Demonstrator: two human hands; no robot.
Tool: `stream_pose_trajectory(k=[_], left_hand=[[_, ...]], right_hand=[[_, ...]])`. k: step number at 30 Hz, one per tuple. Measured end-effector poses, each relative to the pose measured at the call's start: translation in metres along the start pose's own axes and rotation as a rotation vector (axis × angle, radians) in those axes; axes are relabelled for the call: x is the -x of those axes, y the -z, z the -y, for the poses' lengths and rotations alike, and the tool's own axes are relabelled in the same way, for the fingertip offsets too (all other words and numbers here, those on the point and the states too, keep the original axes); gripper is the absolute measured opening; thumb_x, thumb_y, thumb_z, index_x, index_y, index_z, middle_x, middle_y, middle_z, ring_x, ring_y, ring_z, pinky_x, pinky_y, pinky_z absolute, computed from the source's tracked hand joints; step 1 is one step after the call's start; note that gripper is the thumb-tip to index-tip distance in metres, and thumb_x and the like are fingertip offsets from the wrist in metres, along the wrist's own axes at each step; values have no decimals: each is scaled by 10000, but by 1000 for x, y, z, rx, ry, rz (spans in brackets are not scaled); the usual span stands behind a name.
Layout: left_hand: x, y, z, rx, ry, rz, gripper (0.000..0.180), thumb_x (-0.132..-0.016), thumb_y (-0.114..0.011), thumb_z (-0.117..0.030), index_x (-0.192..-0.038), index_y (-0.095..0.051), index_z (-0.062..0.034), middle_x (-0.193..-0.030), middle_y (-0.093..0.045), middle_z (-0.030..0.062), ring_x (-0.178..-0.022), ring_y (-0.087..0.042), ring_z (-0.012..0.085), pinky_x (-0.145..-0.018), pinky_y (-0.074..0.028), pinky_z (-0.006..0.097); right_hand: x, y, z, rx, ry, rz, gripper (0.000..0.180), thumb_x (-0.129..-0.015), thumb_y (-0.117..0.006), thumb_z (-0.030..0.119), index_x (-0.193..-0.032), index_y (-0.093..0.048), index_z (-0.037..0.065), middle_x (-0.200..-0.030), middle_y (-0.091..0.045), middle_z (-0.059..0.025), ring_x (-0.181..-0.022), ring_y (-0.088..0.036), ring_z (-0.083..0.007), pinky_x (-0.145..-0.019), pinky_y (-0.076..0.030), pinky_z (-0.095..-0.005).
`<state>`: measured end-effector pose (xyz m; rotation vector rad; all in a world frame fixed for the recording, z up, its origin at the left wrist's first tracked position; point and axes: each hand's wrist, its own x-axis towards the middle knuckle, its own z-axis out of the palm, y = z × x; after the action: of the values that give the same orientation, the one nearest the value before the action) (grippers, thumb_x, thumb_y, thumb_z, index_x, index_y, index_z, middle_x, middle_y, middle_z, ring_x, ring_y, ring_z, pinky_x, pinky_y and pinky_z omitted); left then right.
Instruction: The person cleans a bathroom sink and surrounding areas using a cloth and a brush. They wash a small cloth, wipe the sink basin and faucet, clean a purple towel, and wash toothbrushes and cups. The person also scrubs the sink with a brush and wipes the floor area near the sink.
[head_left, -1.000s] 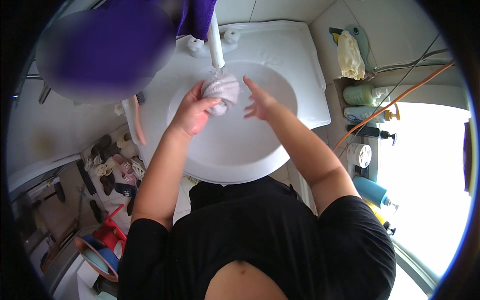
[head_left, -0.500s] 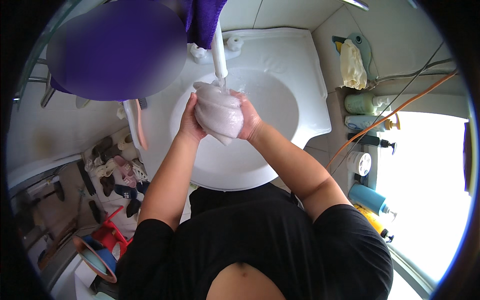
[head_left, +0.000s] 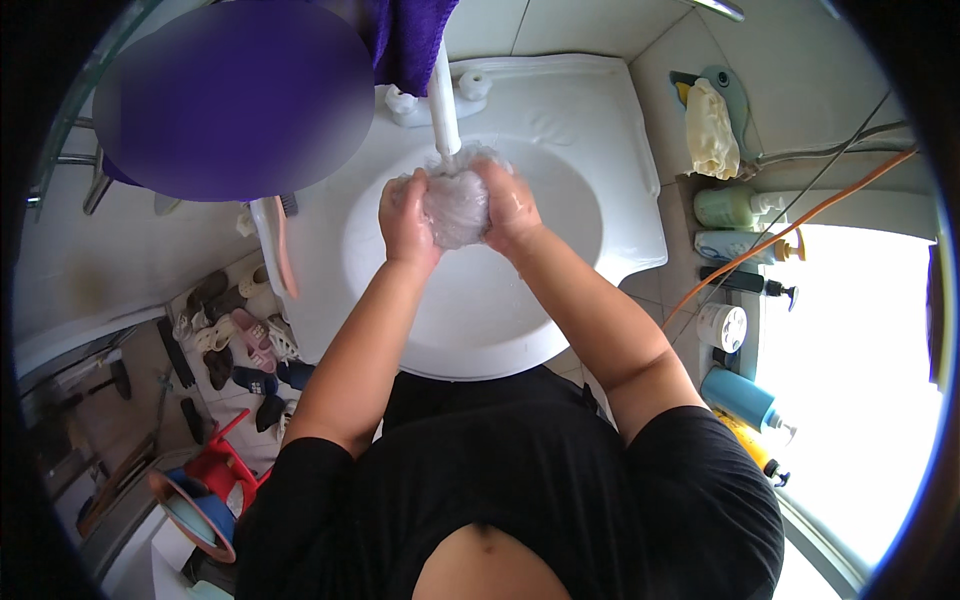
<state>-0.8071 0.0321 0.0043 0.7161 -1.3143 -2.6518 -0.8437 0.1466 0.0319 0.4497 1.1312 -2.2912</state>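
Observation:
Under the white tap spout [head_left: 444, 105], a wet whitish cloth [head_left: 459, 213] is bunched into a ball. Running water splashes over its far side and blurs that edge. My left hand [head_left: 408, 222] grips the cloth from the left, fingers curled over it. On the other side, my right hand [head_left: 512, 208] presses and wraps around it. Both hands are above the bowl of the white washbasin [head_left: 490, 345]. The palms and some fingertips are hidden by the cloth and spray.
A purple towel [head_left: 415, 45] hangs beside the spout. Two white tap knobs [head_left: 473, 84] flank it. Several pump bottles [head_left: 740, 397] line the right ledge, with an orange cord [head_left: 790, 232] crossing there. Shoes [head_left: 255, 340] and a red stool [head_left: 225, 462] are at lower left.
The cloth has gone from a smooth, larger bundle to a tighter ball. My hands have moved slightly up toward the spout and curled over it, and water now splashes around.

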Motion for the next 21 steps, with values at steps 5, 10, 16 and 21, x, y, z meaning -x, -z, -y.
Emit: stream_pose_trajectory(k=[5, 10, 16, 21], left_hand=[[-7, -3, -11, 125, 567, 47, 316, -847, -444, -282, -1035, -488, -32, -947, -533, 102, -834, -562, 201, -697, -501, 322], [-13, 17, -13, 18, 620, 482, 271, -850, -462, -252, -1029, -494, -50, -934, -539, 58, -877, -544, 171, -719, -483, 291], [-20, 46, 10, -288, 9, -75, 167, -853, -549, -204, -907, -507, -51, -846, -520, 19, -803, -483, 99, -739, -390, 245], [14, 64, 2, -259, -186, -49, 199, -877, -525, -223, -939, -472, -41, -885, -548, 11, -850, -472, 93, -736, -385, 248]], right_hand=[[6, -1, -1, 962, 623, 107, 330, -639, -656, 224, -882, -566, 21, -883, -568, -120, -798, -558, -251, -696, -463, -334], [24, -12, 5, 1473, 985, 411, 268, -618, -671, 218, -807, -604, 41, -852, -545, -148, -815, -543, -305, -716, -464, -346], [-26, 60, -27, 1355, 556, -2, 241, -800, -566, 263, -880, -600, 38, -985, -527, -106, -977, -495, -215, -813, -422, -303], [-23, 63, -27, 528, -175, -242, 299, -878, -461, 303, -992, -563, 46, -999, -526, -87, -941, -493, -187, -834, -412, -297]])
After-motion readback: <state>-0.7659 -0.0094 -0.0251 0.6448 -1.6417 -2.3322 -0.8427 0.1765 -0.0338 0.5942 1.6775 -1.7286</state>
